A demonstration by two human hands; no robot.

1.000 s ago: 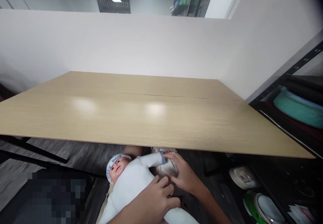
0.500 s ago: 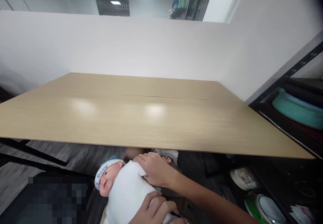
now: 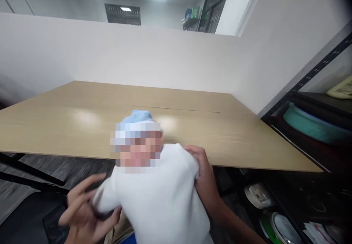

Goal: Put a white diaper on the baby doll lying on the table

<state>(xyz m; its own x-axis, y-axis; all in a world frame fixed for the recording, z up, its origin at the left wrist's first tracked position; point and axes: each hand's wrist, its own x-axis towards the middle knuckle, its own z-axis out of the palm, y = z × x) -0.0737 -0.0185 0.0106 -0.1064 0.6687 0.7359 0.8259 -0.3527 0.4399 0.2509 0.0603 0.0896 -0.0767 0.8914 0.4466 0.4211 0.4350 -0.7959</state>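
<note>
A baby doll (image 3: 162,196) in a white long-sleeved top and a light blue cap (image 3: 139,117) is held upright, facing me, at the table's near edge. Its face area is pixelated. My right hand (image 3: 205,178) grips the doll at its shoulder and upper arm on the right, fingers behind the sleeve and the thumb side toward me. On the left, my left hand (image 3: 85,211) is spread around the end of the doll's other sleeve (image 3: 106,198), fingers apart and slightly blurred. Whether it touches the doll's hidden hand is unclear.
A light wooden table (image 3: 55,126) stretches ahead to a white half wall (image 3: 154,57). At right, a black shelf rack (image 3: 310,75) holds a teal basin (image 3: 313,124), with containers (image 3: 286,227) lower down. A black chair (image 3: 30,214) stands at lower left.
The doll has gone from lying tilted in my lap below the table edge to upright before the table. My right hand shifted to its shoulder; my left hand moved left to its other sleeve.
</note>
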